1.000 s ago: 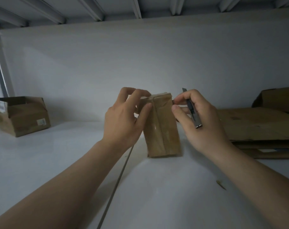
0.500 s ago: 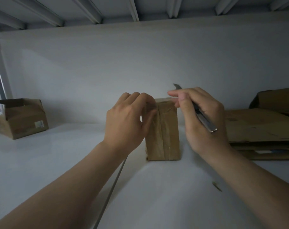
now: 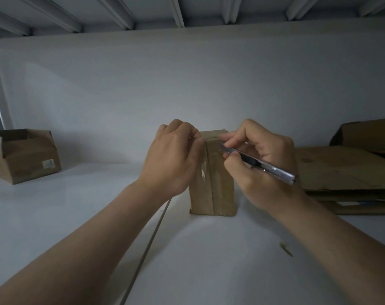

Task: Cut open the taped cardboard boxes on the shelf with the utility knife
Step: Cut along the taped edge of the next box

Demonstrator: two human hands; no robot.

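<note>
While the small taped box (image 3: pixel 218 186) stands upright on the white shelf (image 3: pixel 77 216), about mid-shelf and a little nearer than the far wall (image 3: pixel 187 84), it is steadied by the left hand (image 3: pixel 174 159), whose fingers are curled over its upper left edge and top. This grip is judged to be there to stop the tall, light box from tipping or sliding under the blade. The utility knife (image 3: pixel 275 170) is held in the right hand (image 3: pixel 264 172) much like a pen, thumb and forefingers pinched closely round the front of the handle, with the metal tail left projecting to the right. So short a grip is taken to give fine control of the tip. The tip is laid against the upper front face, just right of the vertical tape seam (image 3: pixel 209 190); whether the blade has entered the tape cannot be told. The left fingertips (image 3: pixel 199 140) lie just left of that seam, close to the blade, which is noted as the main hazard. The cut is judged barely begun, since the tape down the front appears whole. An open box (image 3: pixel 26 155) is recorded at the far left, flattened cardboard (image 3: pixel 341 168) stacked at the right, and a small scrap (image 3: pixel 286 249) on the shelf beside the right forearm.
</note>
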